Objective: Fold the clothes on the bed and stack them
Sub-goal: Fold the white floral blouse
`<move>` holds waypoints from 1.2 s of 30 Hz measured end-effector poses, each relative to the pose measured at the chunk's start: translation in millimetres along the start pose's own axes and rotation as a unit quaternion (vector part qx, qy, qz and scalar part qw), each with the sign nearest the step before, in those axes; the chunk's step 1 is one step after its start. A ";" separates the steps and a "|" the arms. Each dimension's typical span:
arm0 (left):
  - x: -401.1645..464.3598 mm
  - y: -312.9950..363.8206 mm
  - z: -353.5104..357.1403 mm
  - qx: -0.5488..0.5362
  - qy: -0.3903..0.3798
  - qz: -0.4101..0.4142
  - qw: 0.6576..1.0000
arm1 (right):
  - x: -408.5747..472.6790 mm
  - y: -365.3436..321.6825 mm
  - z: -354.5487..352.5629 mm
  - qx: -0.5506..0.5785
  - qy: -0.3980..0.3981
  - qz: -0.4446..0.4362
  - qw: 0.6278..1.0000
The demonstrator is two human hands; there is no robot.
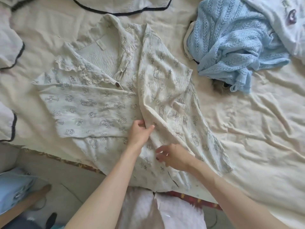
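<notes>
My left hand (pixel 140 132) pinches a fold of the printed shirt (pixel 105 103), spread at frame centre on the bed (pixel 247 129); my right hand (pixel 171 157) hovers beside it, fingers loosely curled, holding nothing.

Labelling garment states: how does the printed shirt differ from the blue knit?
The printed shirt lies spread flat with its sides folded in; the blue knit sits crumpled in a heap. The shirt is pale woven cloth with small motifs; the knit is plain openwork. The left hand pinches the shirt; nothing touches the knit. Both lie on the bed.
</notes>
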State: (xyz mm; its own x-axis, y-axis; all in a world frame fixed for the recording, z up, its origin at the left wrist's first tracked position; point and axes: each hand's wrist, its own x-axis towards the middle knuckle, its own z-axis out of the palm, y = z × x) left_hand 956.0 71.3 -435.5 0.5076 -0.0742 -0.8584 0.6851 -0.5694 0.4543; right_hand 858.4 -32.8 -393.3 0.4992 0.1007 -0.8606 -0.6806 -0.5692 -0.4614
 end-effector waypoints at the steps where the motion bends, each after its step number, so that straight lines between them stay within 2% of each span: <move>1: -2.3 -3.5 -0.4 0.008 0.017 0.011 1.000 | 0.1 -0.6 2.9 0.023 0.070 -0.001 0.997; 3: -6.8 -11.6 -1.1 0.025 0.052 0.043 0.997 | 2.2 3.6 5.2 0.016 0.268 0.007 0.963; 4: -8.7 -15.8 -1.5 0.033 0.061 0.057 0.996 | 3.3 8.0 3.3 -0.007 0.338 0.020 0.941; 5: -10.9 -18.5 -1.7 0.037 0.062 0.066 0.995 | 4.2 14.1 -0.3 -0.031 0.367 0.044 0.929; 7: -14.0 -21.4 -0.7 0.026 0.041 0.074 0.996 | 7.4 30.4 -9.3 -0.058 0.311 0.102 0.943; 9: -16.2 -19.9 1.9 0.014 -0.003 0.066 0.998 | 5.7 43.0 -15.4 -0.066 0.250 0.104 0.960; 13: -14.5 -12.7 5.1 0.013 -0.053 0.027 0.998 | -11.3 42.5 -5.1 -0.113 0.254 -0.015 0.960; 15: -13.9 -9.1 2.4 -0.007 -0.084 0.016 0.996 | -19.2 27.5 9.0 -0.107 0.223 -0.086 0.965; 17: -13.3 -7.2 -1.2 -0.002 -0.098 0.017 0.995 | -20.2 10.4 23.4 -0.061 0.140 -0.107 0.982; 19: -11.3 -9.7 -7.2 0.043 -0.067 0.025 0.997 | -15.4 -0.3 30.9 0.024 0.053 -0.083 0.995; 20: -9.1 -12.7 -11.6 0.051 -0.047 0.022 0.997 | -12.3 -3.5 31.5 0.093 0.040 -0.063 0.993; 21: -7.1 -16.7 -17.4 0.043 -0.037 0.013 0.998 | -8.1 -3.6 30.9 0.162 0.067 -0.037 0.984; 22: -6.0 -21.4 -24.6 0.023 -0.037 0.001 0.999 | -3.0 -1.5 29.9 0.209 0.134 -0.008 0.969; 24: -5.3 -33.4 -40.3 -0.021 -0.038 -0.008 0.999 | 6.6 7.2 26.0 0.215 0.271 0.055 0.937; 25: -5.7 -40.9 -47.6 -0.032 -0.032 -0.002 0.999 | 9.9 10.8 23.7 0.207 0.300 0.079 0.928; 26: -6.6 -49.1 -53.9 -0.030 -0.025 0.009 0.999 | 13.5 14.7 21.9 0.216 0.297 0.096 0.925; 29: -11.8 -73.7 -62.7 0.001 -0.041 0.036 0.998 | 24.7 20.6 18.8 0.299 0.225 0.119 0.920; 33: -18.4 -87.7 -57.6 0.050 -0.074 0.052 0.995 | 28.9 7.3 25.6 0.304 0.191 0.093 0.929; 36: -20.9 -84.4 -60.6 -0.008 -0.082 0.036 0.996 | 28.3 0.1 32.9 0.380 0.194 0.125 0.896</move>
State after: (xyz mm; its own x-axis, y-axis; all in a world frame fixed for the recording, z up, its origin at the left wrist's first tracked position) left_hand 919.3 170.5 -441.5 0.4642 -0.2474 -0.8505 0.6588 -0.5455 0.5182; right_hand 854.8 -3.1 -424.8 0.3282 -0.3278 -0.8859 -0.8920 0.2011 -0.4049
